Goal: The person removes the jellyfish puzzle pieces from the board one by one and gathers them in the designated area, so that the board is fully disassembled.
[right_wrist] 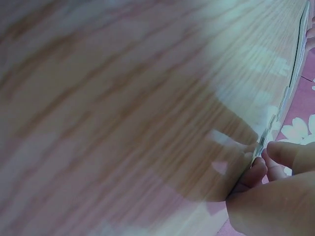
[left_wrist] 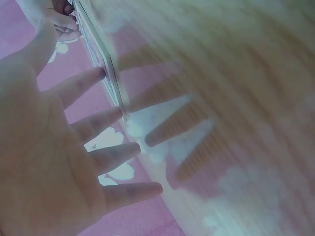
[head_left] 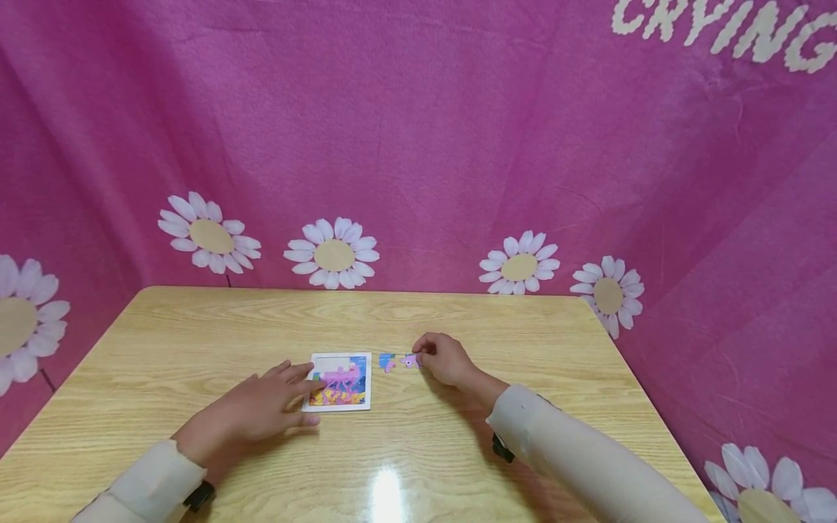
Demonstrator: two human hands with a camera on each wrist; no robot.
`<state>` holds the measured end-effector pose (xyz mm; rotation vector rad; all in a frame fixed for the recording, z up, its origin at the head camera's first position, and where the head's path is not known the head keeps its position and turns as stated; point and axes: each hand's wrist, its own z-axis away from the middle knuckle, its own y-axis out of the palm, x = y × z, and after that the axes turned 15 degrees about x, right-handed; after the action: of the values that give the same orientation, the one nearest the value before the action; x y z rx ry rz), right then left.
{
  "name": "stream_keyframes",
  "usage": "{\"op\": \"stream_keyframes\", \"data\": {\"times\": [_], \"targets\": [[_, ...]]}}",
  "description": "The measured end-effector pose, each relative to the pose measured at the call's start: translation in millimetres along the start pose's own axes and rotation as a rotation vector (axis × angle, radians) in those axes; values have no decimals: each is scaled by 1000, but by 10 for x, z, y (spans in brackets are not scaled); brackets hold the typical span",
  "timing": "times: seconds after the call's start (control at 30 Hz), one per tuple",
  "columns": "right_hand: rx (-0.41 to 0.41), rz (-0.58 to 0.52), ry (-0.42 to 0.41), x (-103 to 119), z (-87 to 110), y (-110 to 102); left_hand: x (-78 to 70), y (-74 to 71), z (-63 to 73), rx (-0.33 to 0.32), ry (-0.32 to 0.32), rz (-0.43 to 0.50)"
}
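A white-framed jigsaw puzzle point(head_left: 370, 385) lies on the table, its picture showing a pink figure with yellow shapes below. A pale bare patch point(head_left: 332, 365) shows in its upper part. My left hand point(head_left: 264, 403) has its fingers spread, with fingertips over the left side of the puzzle. To the right of the frame lies a blue and pink puzzle piece point(head_left: 387, 362). Beside that, my right hand point(head_left: 447, 361) pinches a pink puzzle piece point(head_left: 410, 361) with an eye on it, down at the table surface. The right wrist view shows curled fingers point(right_wrist: 253, 174) at the piece's edge.
The wooden table point(head_left: 523, 334) ends at a back edge against a pink cloth point(head_left: 418, 145) with white daisies. The same cloth hangs at both sides. A bright light reflection point(head_left: 387, 494) shows on the near part of the tabletop.
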<state>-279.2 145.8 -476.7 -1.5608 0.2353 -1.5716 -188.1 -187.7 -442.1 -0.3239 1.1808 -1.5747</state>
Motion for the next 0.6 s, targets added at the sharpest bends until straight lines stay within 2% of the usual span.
{"op": "stream_keyframes", "data": {"times": [0.3, 0.4, 0.6], "targets": [[6, -13, -4, 13, 3, -11, -36, -16, -45, -64, 14, -51], [5, -3, 2, 8, -6, -11, -73, -10, -73, -51, 19, -41], [5, -10, 13, 24, -10, -17, -169, 37, -136, 32, 16, -38]]}}
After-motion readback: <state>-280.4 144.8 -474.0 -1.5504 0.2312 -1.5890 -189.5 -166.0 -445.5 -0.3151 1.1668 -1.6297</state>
